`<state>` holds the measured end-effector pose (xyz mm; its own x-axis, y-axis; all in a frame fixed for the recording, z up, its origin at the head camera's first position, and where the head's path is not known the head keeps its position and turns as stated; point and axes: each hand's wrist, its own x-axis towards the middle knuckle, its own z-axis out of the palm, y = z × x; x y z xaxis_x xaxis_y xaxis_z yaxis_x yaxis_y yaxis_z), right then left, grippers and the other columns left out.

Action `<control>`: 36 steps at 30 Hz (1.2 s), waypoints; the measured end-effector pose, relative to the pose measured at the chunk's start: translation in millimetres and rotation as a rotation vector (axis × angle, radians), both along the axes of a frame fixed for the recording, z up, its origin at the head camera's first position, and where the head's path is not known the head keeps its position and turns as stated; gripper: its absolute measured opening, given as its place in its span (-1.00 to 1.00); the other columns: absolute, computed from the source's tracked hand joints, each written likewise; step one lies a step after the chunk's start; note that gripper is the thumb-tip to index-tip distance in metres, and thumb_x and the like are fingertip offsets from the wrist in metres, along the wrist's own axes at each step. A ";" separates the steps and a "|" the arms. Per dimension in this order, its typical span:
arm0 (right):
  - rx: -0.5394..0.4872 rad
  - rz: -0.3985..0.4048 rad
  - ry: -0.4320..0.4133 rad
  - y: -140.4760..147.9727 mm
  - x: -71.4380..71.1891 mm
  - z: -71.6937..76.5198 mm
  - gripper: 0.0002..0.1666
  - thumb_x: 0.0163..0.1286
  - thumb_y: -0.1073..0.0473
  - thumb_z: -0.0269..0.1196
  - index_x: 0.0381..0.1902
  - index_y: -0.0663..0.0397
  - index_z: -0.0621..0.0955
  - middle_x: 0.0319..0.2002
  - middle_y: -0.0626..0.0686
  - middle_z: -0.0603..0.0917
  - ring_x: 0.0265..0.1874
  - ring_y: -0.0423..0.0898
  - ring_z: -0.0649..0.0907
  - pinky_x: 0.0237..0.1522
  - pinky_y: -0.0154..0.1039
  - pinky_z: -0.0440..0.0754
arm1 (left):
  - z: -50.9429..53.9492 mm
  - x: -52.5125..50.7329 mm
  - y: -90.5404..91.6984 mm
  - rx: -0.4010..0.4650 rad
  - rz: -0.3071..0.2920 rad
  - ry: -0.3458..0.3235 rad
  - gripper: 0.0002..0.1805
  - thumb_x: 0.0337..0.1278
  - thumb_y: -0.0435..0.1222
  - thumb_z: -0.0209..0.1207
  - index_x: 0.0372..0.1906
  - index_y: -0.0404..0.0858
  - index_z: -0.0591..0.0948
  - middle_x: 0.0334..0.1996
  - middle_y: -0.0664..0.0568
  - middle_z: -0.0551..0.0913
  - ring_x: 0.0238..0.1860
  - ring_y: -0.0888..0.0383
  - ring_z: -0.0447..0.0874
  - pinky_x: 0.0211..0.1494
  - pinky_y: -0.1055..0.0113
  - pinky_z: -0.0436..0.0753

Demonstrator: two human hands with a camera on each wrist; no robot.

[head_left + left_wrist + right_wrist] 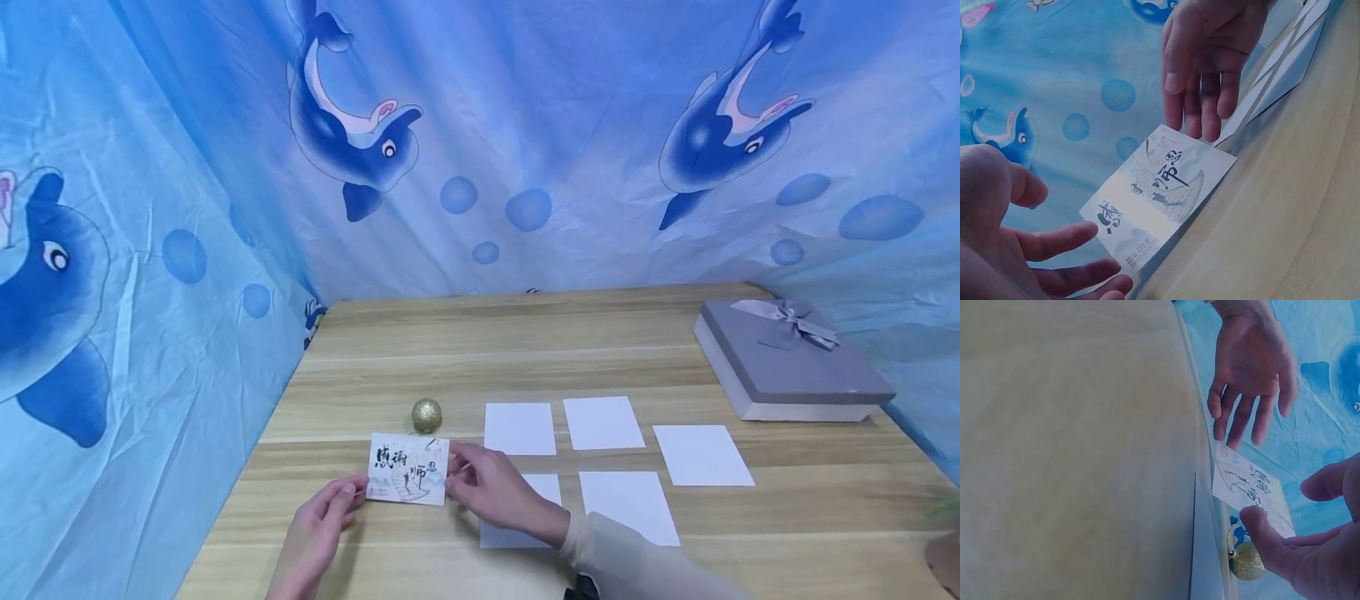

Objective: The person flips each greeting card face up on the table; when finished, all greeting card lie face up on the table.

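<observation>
A printed card with black brush-style characters and a faint ink picture is between my two hands in the head view. My left hand is at its left edge, with fingertips touching it and thumb apart in the left wrist view. At the right edge is my right hand, whose fingers reach the card with the thumb away from it in the right wrist view. Neither hand pinches the card. Just behind the card sits a glittery gold ball. Whether the card rests fully on the table cannot be told.
Several blank white square cards lie on the wooden table to the right, one partly under my right forearm. A grey-lidded gift box with a ribbon bow stands at the back right. A plant pot shows at the right edge. Blue dolphin-patterned curtains surround the table.
</observation>
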<state>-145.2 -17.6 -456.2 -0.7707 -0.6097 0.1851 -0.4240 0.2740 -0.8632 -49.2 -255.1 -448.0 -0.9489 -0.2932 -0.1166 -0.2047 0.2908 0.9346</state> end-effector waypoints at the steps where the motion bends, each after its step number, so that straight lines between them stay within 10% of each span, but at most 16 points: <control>1: 0.007 0.002 0.006 -0.1 -0.2 -0.2 -0.40 0.29 0.23 0.25 0.25 0.40 0.45 -0.18 0.09 0.69 -0.31 -0.32 0.66 -0.24 -0.47 0.65 | -0.6 0.1 -0.1 -0.002 -0.001 0.001 -0.55 0.53 -0.16 -0.13 0.21 -0.40 0.51 0.21 -0.25 0.54 0.03 0.35 0.58 0.06 0.42 0.61; 22: 0.034 0.112 -0.001 2.8 5.0 -3.0 -0.94 0.29 0.26 0.21 -0.29 0.10 0.62 -0.61 -0.12 0.65 -0.65 -0.36 0.57 -0.54 -0.48 0.53 | -4.8 1.3 0.4 -0.066 -0.012 -0.026 -0.59 0.53 -0.22 -0.12 0.18 -0.42 0.51 0.12 -0.26 0.60 0.01 0.05 0.64 -0.07 0.38 0.65; 36: 0.051 0.165 -0.072 3.4 8.7 -1.8 -0.93 0.35 0.24 0.18 -0.34 0.07 0.60 -0.71 -0.11 0.67 -0.69 -0.35 0.65 -0.60 -0.48 0.55 | -6.3 0.4 2.2 -0.179 0.015 -0.086 -0.59 0.53 -0.16 -0.13 0.16 -0.31 0.56 0.08 -0.14 0.65 -0.08 0.13 0.66 0.07 0.28 0.46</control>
<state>-136.4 -14.2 -458.0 -0.6697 -0.7361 0.0986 -0.4044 0.2501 -0.8797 -48.8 -252.9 -454.3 -0.9329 -0.3310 -0.1420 -0.2876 0.4474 0.8468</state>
